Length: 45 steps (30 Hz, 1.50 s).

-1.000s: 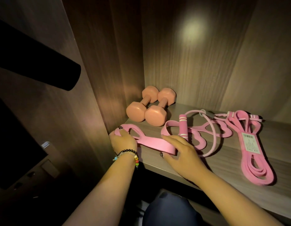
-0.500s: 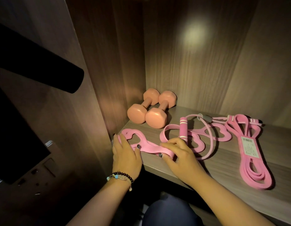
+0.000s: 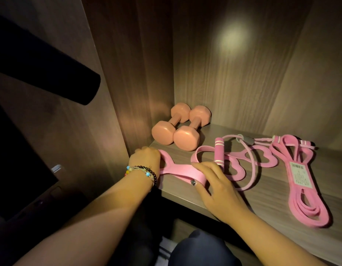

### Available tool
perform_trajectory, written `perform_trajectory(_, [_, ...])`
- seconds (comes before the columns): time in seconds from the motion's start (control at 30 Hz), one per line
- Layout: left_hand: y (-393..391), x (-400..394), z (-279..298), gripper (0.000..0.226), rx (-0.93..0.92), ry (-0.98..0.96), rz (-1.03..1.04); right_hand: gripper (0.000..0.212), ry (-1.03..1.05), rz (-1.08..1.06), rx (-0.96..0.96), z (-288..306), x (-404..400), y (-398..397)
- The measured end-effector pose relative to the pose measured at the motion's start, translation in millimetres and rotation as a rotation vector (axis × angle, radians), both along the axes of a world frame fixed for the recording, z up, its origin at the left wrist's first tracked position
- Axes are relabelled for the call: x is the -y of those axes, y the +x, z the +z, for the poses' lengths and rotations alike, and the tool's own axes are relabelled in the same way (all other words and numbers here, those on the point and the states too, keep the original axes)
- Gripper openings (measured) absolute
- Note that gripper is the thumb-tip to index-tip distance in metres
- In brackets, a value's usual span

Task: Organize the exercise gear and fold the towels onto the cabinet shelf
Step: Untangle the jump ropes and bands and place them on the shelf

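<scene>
A pink figure-eight stretch band (image 3: 180,170) lies across the front left of the wooden cabinet shelf (image 3: 262,191). My left hand (image 3: 146,157) grips the band's left loop at the shelf's corner. My right hand (image 3: 212,181) holds the band's middle, thumb under the front edge and fingers curled over the top. Behind my right hand lies a pink jump rope (image 3: 219,150) with its cord looped. Two peach dumbbells (image 3: 180,128) sit side by side at the back left. A folded pink resistance band (image 3: 304,179) with a white label lies to the right.
The cabinet's wooden side wall (image 3: 128,83) stands close on the left and the back panel (image 3: 233,73) behind. A black padded bar (image 3: 51,73) juts in from the upper left. A dark knee (image 3: 200,248) shows below the shelf edge.
My left hand has moved from lying flat on the band's left loop to gripping it nearer the corner. My right hand stays on the band's middle.
</scene>
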<state>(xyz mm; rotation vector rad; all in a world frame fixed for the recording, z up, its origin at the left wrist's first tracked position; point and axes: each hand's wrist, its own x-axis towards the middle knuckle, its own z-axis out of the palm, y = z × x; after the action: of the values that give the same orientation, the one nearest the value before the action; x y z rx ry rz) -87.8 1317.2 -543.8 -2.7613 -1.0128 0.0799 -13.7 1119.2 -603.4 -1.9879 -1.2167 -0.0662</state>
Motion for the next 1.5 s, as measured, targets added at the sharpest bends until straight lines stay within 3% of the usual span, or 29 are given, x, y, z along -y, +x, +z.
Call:
perform_trajectory(0.17, [2.9, -3.9, -3.1, 0.026, 0.014, 0.066, 0.011, 0.027, 0.055, -0.022, 0.073, -3.0, -3.4, -1.3])
perform_trajectory(0.4, [5.3, -6.0, 4.2, 0.037, -0.058, -0.017, 0.054, 0.037, -0.008, 0.038, 0.12, -10.3, -3.9, 3.4])
perform_trajectory(0.53, [6.0, -4.5, 6.7, 0.04, -0.162, 0.061, 0.059, 0.049, -0.007, 0.0, 0.251, -5.4, -5.2, 1.4])
perform_trajectory(0.6, [6.2, -3.6, 4.9, 0.035, -0.185, 0.1, 0.06, 0.051, -0.003, -0.019, 0.187, -1.0, -4.4, -0.1])
perform_trajectory(0.7, [3.6, -3.8, 2.6, 0.033, -0.199, 0.157, 0.038, 0.036, 0.002, -0.026, 0.069, -1.3, -4.8, 0.5])
perform_trajectory(0.87, [-2.5, -1.7, 1.0, 0.04, -0.041, 0.19, -0.035, 0.029, 0.005, -0.07, 0.15, -7.2, -6.1, 0.6])
perform_trajectory(1.0, [-11.8, 6.5, -15.8, 0.056, 0.289, -0.033, -0.266, 0.032, 0.035, -0.125, 0.229, -6.2, -6.2, -1.3])
perform_trajectory(1.1, [-17.1, 9.7, -40.4, 0.066, 0.282, -0.124, -0.273, 0.047, 0.043, -0.147, 0.217, -2.9, -4.0, -4.3])
perform_trajectory(1.17, [-17.6, 6.1, -52.7, 0.082, 0.193, -0.127, -0.246, 0.056, 0.062, -0.197, 0.216, 0.8, -2.3, -5.8])
perform_trajectory(1.3, [-15.8, -1.6, -57.9, 0.084, 0.185, -0.136, -0.263, 0.053, 0.01, -0.451, 0.313, 1.5, -5.7, -0.9])
perform_trajectory(1.4, [-15.8, -5.8, -58.8, 0.088, 0.154, -0.116, -0.28, 0.052, -0.168, -0.674, 0.181, -2.4, -6.3, 8.9])
perform_trajectory(1.5, [-16.5, -5.2, -58.9, 0.087, 0.173, -0.113, -0.279, 0.035, -0.241, -0.715, 0.099, -4.8, -3.7, 14.9])
